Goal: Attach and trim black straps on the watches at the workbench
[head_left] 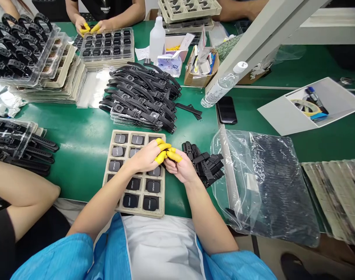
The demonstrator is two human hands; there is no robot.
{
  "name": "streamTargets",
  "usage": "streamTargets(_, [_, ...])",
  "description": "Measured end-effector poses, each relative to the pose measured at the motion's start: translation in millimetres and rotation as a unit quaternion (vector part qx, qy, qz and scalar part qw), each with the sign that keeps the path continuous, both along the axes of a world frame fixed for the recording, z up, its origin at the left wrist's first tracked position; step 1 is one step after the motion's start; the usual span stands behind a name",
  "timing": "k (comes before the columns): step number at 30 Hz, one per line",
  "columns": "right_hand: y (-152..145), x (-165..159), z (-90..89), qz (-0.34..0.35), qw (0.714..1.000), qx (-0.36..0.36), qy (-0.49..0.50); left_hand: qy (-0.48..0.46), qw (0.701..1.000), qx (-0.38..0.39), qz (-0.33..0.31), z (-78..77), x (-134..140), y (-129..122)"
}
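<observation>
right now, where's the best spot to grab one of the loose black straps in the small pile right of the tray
Take a loose black rubber strap by its free end on the pile's right edge, coming from the right. Those ends fan outward there, while the left side is crowded by the right hand and left hand.

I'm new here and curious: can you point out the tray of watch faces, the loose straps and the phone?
tray (111, 175), head view, bare left rim.
loose straps (208, 165), head view, middle of the pile.
phone (226, 109), head view, centre of its screen.

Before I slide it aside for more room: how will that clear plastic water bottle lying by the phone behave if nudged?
The water bottle lies on its side, so it would probably roll. It looks nearly empty, so likely light. The phone beside it might stop it.
</observation>
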State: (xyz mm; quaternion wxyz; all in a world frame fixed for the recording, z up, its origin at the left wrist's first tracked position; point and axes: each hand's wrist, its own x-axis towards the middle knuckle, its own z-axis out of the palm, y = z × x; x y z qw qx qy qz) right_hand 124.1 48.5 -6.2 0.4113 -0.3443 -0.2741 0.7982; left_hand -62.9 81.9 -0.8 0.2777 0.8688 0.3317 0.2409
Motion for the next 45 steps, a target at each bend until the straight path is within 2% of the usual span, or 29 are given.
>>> streamTargets(3, [-1.4, 1.2, -1.7, -0.016, 0.998, 0.057, -0.032, -0.032, 0.999, -0.023, -0.009, 3.7, -1.9, 0.6])
streamTargets(6, [-1.4, 5.6, -6.1, -0.038, 0.976, 0.163, -0.139, -0.049, 0.999, -0.011, 0.013, 8.4, -6.6, -0.1])
streamTargets(8, [0.2, 11.1, -8.8, -0.029, 0.943, 0.235, -0.234, -0.037, 0.998, 0.006, 0.047, 14.4, -14.4, 0.3])
streamTargets(11, [5.0, 21.3, -11.5, -0.015, 0.881, 0.32, -0.347, 0.009, 0.991, 0.029, 0.131, 26.8, -32.5, 5.0])
streamTargets(14, [10.8, 29.4, -14.9, -0.044, 0.82, 0.387, -0.419, 0.116, 0.969, 0.081, 0.203, 35.6, -48.6, 14.0])
streamTargets(16, [13.5, 32.0, -19.1, -0.067, 0.781, 0.405, -0.47, 0.204, 0.945, 0.105, 0.233, 36.0, -52.9, 20.1])
streamTargets(19, [14.8, 32.9, -27.5, -0.093, 0.736, 0.386, -0.548, 0.265, 0.916, 0.1, 0.283, 31.1, -49.7, 25.7])
streamTargets(21, [14.6, 32.7, -33.1, -0.088, 0.721, 0.365, -0.583, 0.268, 0.909, 0.096, 0.303, 27.6, -44.3, 26.1])
streamTargets(26, [15.0, 28.8, -41.2, -0.068, 0.71, 0.376, -0.592, 0.29, 0.922, 0.066, 0.25, 25.4, -35.9, 20.5])
streamTargets(30, [15.4, 26.0, -33.4, -0.072, 0.699, 0.397, -0.591, 0.347, 0.911, 0.037, 0.218, 30.5, -38.4, 13.4])
streamTargets(34, [8.6, 47.2, -16.0, -0.106, 0.662, 0.413, -0.616, 0.391, 0.897, 0.024, 0.204, 36.3, -38.9, 5.6])
streamTargets(37, [-2.5, 80.3, -11.3, -0.124, 0.615, 0.336, -0.703, 0.376, 0.904, 0.022, 0.201, 33.4, -39.0, 4.8])
streamTargets(39, [-10.2, 100.3, -15.4, -0.094, 0.583, 0.264, -0.762, 0.348, 0.915, 0.023, 0.204, 28.0, -40.7, 7.1])
streamTargets(40, [-13.3, 107.6, -18.9, -0.073, 0.576, 0.239, -0.778, 0.335, 0.919, 0.025, 0.205, 25.2, -42.0, 8.6])
streamTargets(43, [-17.9, 117.4, -29.7, -0.037, 0.587, 0.21, -0.781, 0.31, 0.926, 0.033, 0.211, 19.5, -46.1, 12.5])
streamTargets(45, [-16.8, 117.5, -32.5, -0.064, 0.59, 0.197, -0.78, 0.29, 0.93, 0.035, 0.224, 19.5, -47.9, 13.8])
